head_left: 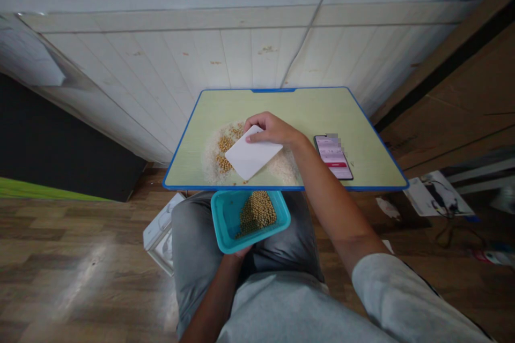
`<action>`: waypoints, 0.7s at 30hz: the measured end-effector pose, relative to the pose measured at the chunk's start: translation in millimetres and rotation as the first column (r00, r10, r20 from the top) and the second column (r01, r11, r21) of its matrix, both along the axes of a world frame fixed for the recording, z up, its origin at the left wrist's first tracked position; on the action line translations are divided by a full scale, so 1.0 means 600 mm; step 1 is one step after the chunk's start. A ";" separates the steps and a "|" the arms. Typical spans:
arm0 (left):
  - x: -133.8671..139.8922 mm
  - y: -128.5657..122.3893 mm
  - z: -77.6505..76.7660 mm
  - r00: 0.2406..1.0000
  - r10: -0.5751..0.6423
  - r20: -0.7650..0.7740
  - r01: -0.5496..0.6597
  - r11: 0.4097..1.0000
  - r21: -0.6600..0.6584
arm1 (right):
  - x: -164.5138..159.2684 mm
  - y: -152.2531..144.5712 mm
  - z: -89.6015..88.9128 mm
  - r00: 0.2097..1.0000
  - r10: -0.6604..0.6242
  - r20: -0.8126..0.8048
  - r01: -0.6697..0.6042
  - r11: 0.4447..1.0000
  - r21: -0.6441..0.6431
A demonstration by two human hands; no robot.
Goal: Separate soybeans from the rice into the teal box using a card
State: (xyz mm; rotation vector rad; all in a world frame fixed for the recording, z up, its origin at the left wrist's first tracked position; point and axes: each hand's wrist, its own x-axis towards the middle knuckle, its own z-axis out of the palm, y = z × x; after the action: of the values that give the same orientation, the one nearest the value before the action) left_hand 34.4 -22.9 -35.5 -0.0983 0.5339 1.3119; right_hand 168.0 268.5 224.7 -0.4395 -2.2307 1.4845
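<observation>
My right hand (pixel 267 127) pinches a white card (pixel 251 155) between thumb and fingers, holding it tilted over the table. Left of the card, yellow soybeans (pixel 224 144) lie mixed in a spread of white rice (pixel 210 158). More rice (pixel 285 168) is heaped to the right, partly under the card and my forearm. Below the table's front edge, my left hand (pixel 242 251) supports a turquoise plastic basket (pixel 224 244) above my lap. Most of that hand is hidden beneath it. Soybeans are piled toward the right side of the basket.
A phone (pixel 333 158) with its screen lit lies on the right of the small blue-edged table (pixel 322 110). A panelled wall (pixel 237 56) stands behind it. On the floor are a white box (pixel 159 233) at left and cables (pixel 440 195) at right.
</observation>
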 end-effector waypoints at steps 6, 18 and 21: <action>0.005 0.000 0.008 0.999 0.036 0.018 -0.034 0.993 -0.110 | 0.002 -0.007 0.007 0.996 0.087 0.007 -0.087 0.996 -0.011; 0.006 -0.001 -0.030 0.996 0.083 0.020 -0.083 0.996 -0.022 | -0.002 -0.007 0.002 1.000 0.019 0.024 -0.019 1.000 -0.012; 0.005 -0.001 -0.037 0.996 0.080 0.032 -0.080 0.997 -0.017 | 0.000 -0.012 0.004 0.997 0.073 0.031 -0.072 0.997 -0.036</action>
State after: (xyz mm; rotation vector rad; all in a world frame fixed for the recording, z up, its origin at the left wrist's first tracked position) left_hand 37.5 -23.3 -57.9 -0.1551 0.5173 1.3822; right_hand 167.7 261.3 227.1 -0.3999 -2.2712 1.5659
